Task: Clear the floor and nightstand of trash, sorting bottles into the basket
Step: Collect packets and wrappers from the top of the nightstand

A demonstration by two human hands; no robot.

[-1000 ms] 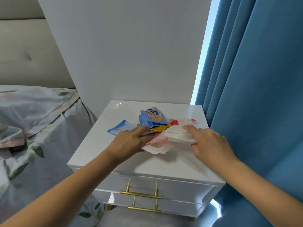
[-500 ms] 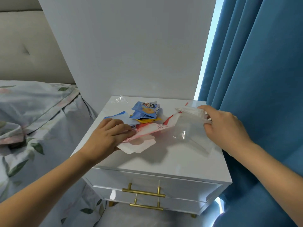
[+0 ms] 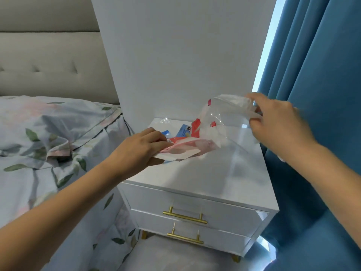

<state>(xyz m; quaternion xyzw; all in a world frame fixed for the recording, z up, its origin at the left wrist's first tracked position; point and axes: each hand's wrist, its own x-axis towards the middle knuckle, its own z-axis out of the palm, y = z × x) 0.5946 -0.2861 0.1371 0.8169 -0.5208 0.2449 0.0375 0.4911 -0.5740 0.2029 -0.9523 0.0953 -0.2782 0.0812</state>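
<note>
A white nightstand [image 3: 205, 178] carries a small heap of wrappers. My left hand [image 3: 136, 151] pinches a flat red-and-white packet [image 3: 185, 149] at the heap's front edge. Behind it lie blue snack wrappers [image 3: 182, 131] and a scrap of clear film [image 3: 165, 120] at the back left corner. My right hand [image 3: 277, 124] holds a clear plastic bag [image 3: 224, 118] by its top, lifted above the right side of the nightstand, with red wrapper parts showing through it. No bottles or basket are in view.
A bed with floral bedding [image 3: 48, 137] lies at the left, against a beige padded headboard [image 3: 48, 61]. Blue curtains [image 3: 322, 75] hang close at the right. The nightstand has two drawers with gold handles [image 3: 184, 217]. A white wall panel stands behind it.
My right hand has lifted the clear plastic bag up and to the right off the heap. My left hand slid onto the red-and-white packet and took hold of it.
</note>
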